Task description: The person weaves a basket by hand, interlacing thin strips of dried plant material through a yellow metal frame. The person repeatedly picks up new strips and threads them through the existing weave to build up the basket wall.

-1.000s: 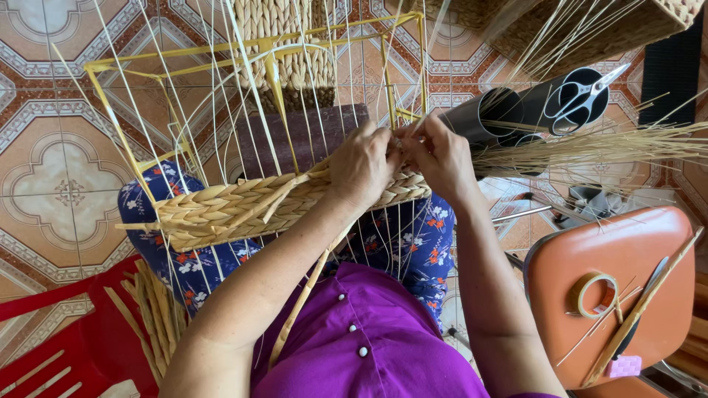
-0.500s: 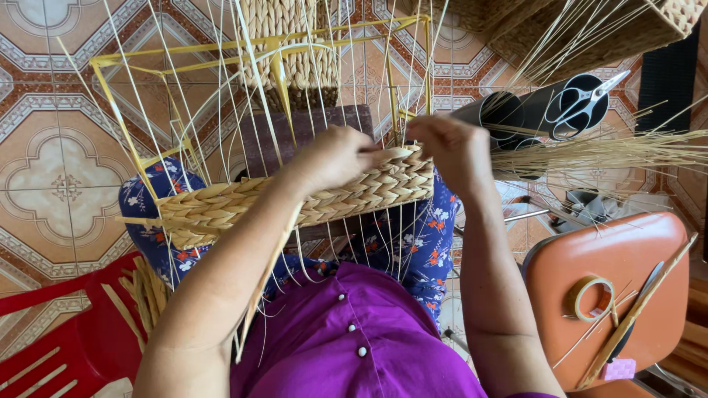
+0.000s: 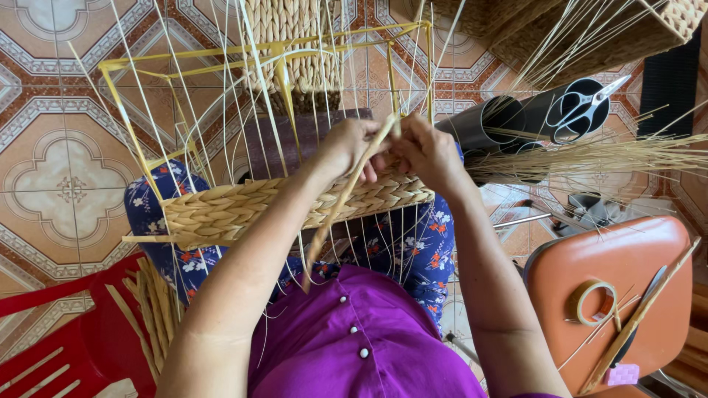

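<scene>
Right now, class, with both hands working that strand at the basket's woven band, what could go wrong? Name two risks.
1. The left hand and right hand pinch a flat strand between thin upright stakes; a hard pull might bend or snap a stake.
2. The woven band rests on the lap only, so the yellow frame could tip.
</scene>
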